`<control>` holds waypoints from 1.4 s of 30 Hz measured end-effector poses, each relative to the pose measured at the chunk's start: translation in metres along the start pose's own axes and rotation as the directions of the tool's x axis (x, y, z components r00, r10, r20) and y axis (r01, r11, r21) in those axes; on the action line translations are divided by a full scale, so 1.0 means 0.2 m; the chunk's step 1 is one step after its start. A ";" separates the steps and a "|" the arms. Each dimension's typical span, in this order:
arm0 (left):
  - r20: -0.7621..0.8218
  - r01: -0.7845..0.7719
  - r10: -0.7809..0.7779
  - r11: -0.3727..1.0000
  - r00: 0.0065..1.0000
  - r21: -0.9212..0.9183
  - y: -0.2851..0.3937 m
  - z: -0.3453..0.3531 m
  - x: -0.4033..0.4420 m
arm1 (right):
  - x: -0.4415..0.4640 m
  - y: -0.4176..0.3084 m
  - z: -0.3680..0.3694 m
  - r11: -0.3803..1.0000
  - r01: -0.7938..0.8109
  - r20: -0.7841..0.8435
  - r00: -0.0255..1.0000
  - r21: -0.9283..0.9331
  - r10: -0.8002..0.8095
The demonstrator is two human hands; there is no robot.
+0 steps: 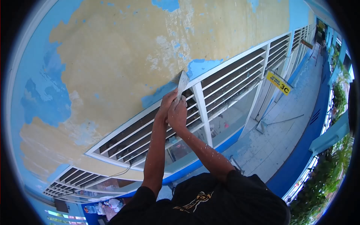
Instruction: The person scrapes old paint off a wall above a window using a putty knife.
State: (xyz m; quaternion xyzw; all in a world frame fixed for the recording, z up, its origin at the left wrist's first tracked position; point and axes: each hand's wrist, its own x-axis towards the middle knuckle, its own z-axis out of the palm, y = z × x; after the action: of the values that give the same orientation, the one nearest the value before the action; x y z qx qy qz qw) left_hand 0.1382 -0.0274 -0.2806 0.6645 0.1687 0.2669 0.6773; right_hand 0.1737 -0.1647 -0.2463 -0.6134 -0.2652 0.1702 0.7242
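Observation:
Both my hands are raised close together in front of the louvred window (221,88), holding a flat metal scraper (182,82). My left hand (167,105) is closed at the scraper's lower left side. Just to its right, my right hand (177,114) is wrapped round the lower part of the tool. The blade points up and its tip meets the wall (112,52) just above the window frame. Blue paint (204,67) remains on patches beside the blade, around bare tan and whitish areas. Pale flecks dot my forearms.
A yellow 3C sign (278,83) juts out on the right above the corridor floor (285,131), where a long-handled tool (261,126) lies. Plants (318,191) line the far right edge. Items lie on a surface at the lower left (108,206).

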 end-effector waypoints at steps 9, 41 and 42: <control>-0.091 0.001 0.000 1.000 0.996 0.014 -0.02 -0.09 -0.14 | -0.15 0.09 0.07 0.995 0.089 0.063 0.994 -0.034 -0.086; 0.341 0.284 0.887 -0.429 0.312 0.857 0.99 -0.42 -0.29 | 0.72 0.00 -0.67 0.313 0.801 0.631 0.596 -0.509 -0.497; 0.355 0.289 0.869 -0.458 0.344 0.841 1.00 -0.45 -0.32 | 0.73 0.00 -0.64 0.339 0.776 0.599 0.628 -0.531 -0.497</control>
State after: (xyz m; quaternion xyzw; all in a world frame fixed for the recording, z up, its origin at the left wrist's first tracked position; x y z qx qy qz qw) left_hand 0.0081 0.0030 -0.0961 0.6999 0.2414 0.5102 -0.4377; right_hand 0.3672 -0.1832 -0.2334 -0.6579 -0.6484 -0.1586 0.3486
